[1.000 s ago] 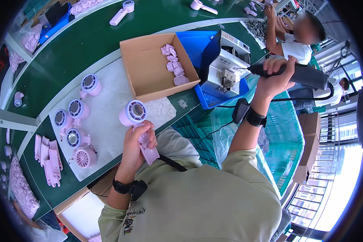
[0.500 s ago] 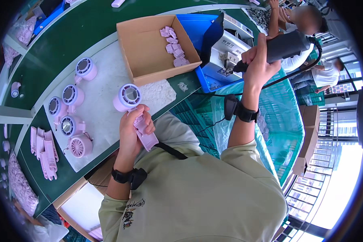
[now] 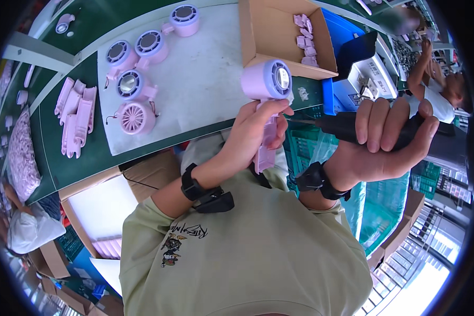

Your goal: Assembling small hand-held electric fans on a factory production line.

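My left hand (image 3: 242,131) is closed round the handle of a pink handheld fan (image 3: 260,81), its round head up and its grey-blue grille turned to the right. The handle looks uncovered on one side. In my right hand (image 3: 376,152) is a black electric screwdriver (image 3: 336,126), held sideways with its thin bit pointing left at the fan's handle, near my left fingers. Whether the bit touches the handle I cannot tell. Several more pink fans (image 3: 151,45) lie on the white mat (image 3: 205,68). Left of them is a group of long pink handle shells (image 3: 79,116).
Beyond the fan a cardboard box (image 3: 295,67) holds small pink parts (image 3: 306,42). To its right a white screw-feeder machine (image 3: 376,76) stands in a blue bin (image 3: 328,100). An open carton (image 3: 81,218) sits below the table's front edge. Another person (image 3: 442,89) works at far right.
My right hand has brought the screwdriver from the screw feeder down and left to the fan. The view has turned, and the fan now sits upright, nearer the screwdriver.
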`<action>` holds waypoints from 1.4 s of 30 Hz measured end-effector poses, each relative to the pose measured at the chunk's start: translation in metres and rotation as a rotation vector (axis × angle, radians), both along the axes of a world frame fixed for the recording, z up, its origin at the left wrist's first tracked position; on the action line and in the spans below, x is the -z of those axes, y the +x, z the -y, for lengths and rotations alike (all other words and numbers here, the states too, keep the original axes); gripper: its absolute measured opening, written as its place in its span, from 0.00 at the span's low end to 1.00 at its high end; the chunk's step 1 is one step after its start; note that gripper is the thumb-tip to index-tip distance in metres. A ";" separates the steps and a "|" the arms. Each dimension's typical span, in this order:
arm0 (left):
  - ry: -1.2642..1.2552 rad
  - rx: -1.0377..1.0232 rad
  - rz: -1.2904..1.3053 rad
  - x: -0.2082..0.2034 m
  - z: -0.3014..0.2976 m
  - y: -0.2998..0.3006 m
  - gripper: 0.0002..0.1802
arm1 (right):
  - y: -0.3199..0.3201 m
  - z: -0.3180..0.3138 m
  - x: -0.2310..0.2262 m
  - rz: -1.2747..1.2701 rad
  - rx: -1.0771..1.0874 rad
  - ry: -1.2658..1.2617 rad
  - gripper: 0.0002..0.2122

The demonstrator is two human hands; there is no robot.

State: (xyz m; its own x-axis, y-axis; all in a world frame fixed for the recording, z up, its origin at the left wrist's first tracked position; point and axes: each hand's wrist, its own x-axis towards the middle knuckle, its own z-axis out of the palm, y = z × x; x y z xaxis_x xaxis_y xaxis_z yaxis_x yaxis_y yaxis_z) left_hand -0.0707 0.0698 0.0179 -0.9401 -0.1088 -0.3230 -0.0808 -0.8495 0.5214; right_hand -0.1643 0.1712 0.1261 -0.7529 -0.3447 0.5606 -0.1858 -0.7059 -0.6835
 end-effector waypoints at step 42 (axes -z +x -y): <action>0.018 0.018 0.088 -0.035 0.027 0.004 0.18 | 0.002 0.011 0.001 0.106 -0.093 -0.157 0.15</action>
State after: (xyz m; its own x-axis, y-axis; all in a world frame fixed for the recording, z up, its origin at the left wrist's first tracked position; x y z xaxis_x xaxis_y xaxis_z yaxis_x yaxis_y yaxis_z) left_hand -0.0671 0.0428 0.0527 -0.9096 -0.0861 -0.4065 -0.1409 -0.8565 0.4966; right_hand -0.1620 0.1601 0.1252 -0.7795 -0.3300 0.5325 -0.0480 -0.8160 -0.5760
